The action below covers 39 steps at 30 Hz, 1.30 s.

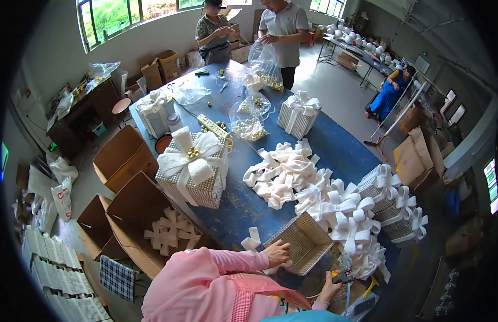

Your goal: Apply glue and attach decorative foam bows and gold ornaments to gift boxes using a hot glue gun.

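My left hand (277,253) is closed on the near left edge of an open box (301,242) with a woven, checked, silvery surface. The box is tipped, and its hollow inside shows tan. In my right hand (329,288) is a hot glue gun (344,276), its nozzle pointing up beside the box's right side. Just beyond lies a heap of white fabric bows (352,220) and loose white strips (283,172). A small white strip (252,239) rests left of the box. Further left stands a large gift box (211,185) with a white bow and gold balls.
Finished bow-topped boxes stand at the right edge (388,193), far side (300,114) and far left (154,114) of the blue table (334,145). Bags of gold balls (250,119) lie mid-table. Cardboard cartons (136,214) flank my left. Two people work at the far end; another sits at right.
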Available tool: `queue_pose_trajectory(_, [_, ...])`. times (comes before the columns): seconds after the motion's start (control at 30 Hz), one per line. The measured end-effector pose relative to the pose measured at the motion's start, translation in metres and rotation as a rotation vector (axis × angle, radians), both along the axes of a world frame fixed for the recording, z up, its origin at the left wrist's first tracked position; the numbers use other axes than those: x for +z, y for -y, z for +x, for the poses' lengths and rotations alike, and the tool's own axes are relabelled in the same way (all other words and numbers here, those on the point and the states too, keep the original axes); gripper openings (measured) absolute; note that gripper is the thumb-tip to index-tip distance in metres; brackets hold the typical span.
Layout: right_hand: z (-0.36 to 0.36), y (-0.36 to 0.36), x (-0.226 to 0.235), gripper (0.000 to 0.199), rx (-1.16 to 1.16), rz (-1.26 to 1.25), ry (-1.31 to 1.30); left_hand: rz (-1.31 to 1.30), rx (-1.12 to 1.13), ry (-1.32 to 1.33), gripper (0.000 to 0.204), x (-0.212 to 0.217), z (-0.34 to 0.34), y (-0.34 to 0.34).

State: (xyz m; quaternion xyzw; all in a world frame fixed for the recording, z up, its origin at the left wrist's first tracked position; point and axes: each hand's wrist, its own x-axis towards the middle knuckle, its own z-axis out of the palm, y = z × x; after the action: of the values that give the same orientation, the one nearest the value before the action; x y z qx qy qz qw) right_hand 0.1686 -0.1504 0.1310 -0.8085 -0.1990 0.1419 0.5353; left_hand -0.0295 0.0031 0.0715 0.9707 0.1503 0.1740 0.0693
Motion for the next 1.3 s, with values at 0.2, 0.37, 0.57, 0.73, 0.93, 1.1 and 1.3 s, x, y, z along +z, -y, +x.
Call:
queue_pose_trajectory(0.2, [-0.002, -0.013, 0.0, 0.027, 0.033, 0.144, -0.13, -0.003, -0.036, -0.066, 0.019, -0.013, 0.008, -0.003])
queue_pose_trajectory(0.37, [-0.001, -0.019, 0.002, 0.025, 0.08, 0.029, -0.036, 0.033, -0.102, 0.005, 0.013, -0.02, 0.007, -0.004])
queue_pose_trajectory(0.57, [-0.001, -0.02, 0.001, 0.026, 0.076, 0.086, -0.188, -0.031, -0.032, -0.096, 0.024, 0.001, -0.001, -0.007])
queue_pose_trajectory(0.73, [0.006, -0.02, -0.013, 0.028, 0.058, 0.104, -0.196, -0.011, -0.005, -0.055, 0.019, 0.01, -0.007, -0.011])
queue_pose_trajectory(0.93, [0.002, -0.023, -0.007, 0.027, 0.064, 0.141, -0.268, -0.088, -0.096, 0.099, 0.007, 0.016, -0.001, -0.007])
queue_pose_trajectory(1.1, [-0.002, -0.021, -0.002, 0.026, 0.059, 0.188, -0.32, -0.053, -0.104, 0.049, 0.008, 0.011, 0.004, -0.004])
queue_pose_trajectory(1.3, [-0.003, -0.016, 0.002, 0.024, 0.045, 0.163, -0.331, -0.071, -0.123, 0.076, 0.009, -0.011, 0.008, -0.005])
